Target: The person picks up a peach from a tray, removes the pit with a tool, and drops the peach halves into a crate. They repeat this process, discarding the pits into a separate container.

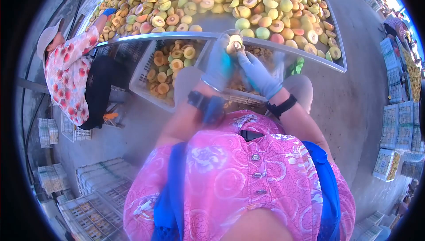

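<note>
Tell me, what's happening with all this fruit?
A person in blue gloves holds a peach half in the left hand while the right hand works at it, above a metal table covered with halved peaches. A plastic crate below holds more halves. A co-worker alongside reaches onto the table.

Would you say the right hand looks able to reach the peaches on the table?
Probably yes: the right hand works at the table edge on the left hand's peach half; the peaches lie just beyond, unobstructed.
</note>
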The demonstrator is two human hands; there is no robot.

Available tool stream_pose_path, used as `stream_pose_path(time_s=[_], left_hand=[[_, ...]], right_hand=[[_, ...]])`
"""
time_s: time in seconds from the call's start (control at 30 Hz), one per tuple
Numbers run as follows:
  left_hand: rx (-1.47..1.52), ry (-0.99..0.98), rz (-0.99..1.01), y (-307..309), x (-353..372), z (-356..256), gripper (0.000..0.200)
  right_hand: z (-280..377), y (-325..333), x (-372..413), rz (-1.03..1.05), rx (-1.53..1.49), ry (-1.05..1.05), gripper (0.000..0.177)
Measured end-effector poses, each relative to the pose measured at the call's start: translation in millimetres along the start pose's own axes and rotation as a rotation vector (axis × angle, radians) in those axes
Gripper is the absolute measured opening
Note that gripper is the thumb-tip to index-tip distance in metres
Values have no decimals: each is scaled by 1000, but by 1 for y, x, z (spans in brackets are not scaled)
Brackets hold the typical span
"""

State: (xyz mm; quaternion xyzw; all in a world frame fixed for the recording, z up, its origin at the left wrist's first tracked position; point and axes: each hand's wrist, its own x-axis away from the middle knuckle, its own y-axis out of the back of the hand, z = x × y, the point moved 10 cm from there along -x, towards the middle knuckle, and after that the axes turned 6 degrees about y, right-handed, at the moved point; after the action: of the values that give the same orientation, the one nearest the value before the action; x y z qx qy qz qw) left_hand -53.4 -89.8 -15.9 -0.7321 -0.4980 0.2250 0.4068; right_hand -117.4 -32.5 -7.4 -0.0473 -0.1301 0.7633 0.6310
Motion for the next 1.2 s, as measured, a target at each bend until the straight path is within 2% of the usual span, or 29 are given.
stream_pose_path(time_s=[0.07, 0.17, 0.23, 0.33, 0.4, 0.43, 0.47, 0.5, 0.53, 0.57, 0.6, 0.63, 0.7, 0.77, 0.8, 0.87, 1.0, 1.1, 1.13, 1.17, 1.2], left_hand=[[-146, -65, -74, -4, 8, -6, 41], [-153, -13, -183, -14, 19, -8, 44], [-167, 5, -183, -16, 19, -10, 46], [-206, 2, -179, -14, 15, -8, 49], [-233, -18, -178, -9, 10, -6, 50], [-424, -97, -186, -9, 10, -13, 52], [-615, -176, -193, -15, 13, -20, 55], [-616, -175, -194, -16, 12, -22, 55], [-570, -107, -209, -12, 9, -18, 60], [-525, -39, -223, -12, 8, -15, 66], [-527, -38, -221, -17, 11, -19, 66], [-472, 33, -186, -22, 14, -17, 67], [-418, 103, -154, -21, 16, -11, 68], [-603, 40, -142, -21, 14, -14, 72], [-604, 41, -142, -19, 14, -15, 72], [-885, 14, -78, -27, 15, -20, 73], [-857, 103, -82, -19, 15, -16, 72], [-859, 140, -11, -13, 12, -8, 70], [-976, 42, 9, -15, 11, -13, 70], [-1090, -57, 28, -20, 12, -17, 71], [-1090, -56, 25, -21, 14, -17, 71]], right_hand=[[-14, 4, -3, 8, 20, 24, 36], [-5, 0, 5, 51, 25, -4, 35], [-7, -2, 8, 85, 8, -47, 35], [-21, -1, 2, 103, 14, 40, 35], [-22, 2, -2, 21, -49, 90, 34], [-24, 3, -2, 20, -51, 89, 34], [-23, -1, 0, 26, -125, 54, 34], [-21, -4, 2, 32, -199, 22, 33], [-13, -2, 7, 31, -201, 22, 33], [-5, -8, 18, 96, -185, -70, 32], [-5, -12, 27, 160, -167, -160, 31], [-8, -6, 27, 159, -169, -161, 31], [-18, -21, 33, 322, -435, -295, 28], [-20, -20, 33, 302, -382, -299, 27], [-21, -17, 33, 280, -327, -301, 26], [-27, -19, 35, 308, -398, -336, 25], [-41, -24, 43, 433, -577, -459, 23], [-41, -28, 46, 455, -589, -480, 24], [-39, -33, 48, 456, -588, -479, 24], [-28, -33, 46, 333, -469, -383, 26], [-20, -27, 44, 210, -351, -287, 28]])
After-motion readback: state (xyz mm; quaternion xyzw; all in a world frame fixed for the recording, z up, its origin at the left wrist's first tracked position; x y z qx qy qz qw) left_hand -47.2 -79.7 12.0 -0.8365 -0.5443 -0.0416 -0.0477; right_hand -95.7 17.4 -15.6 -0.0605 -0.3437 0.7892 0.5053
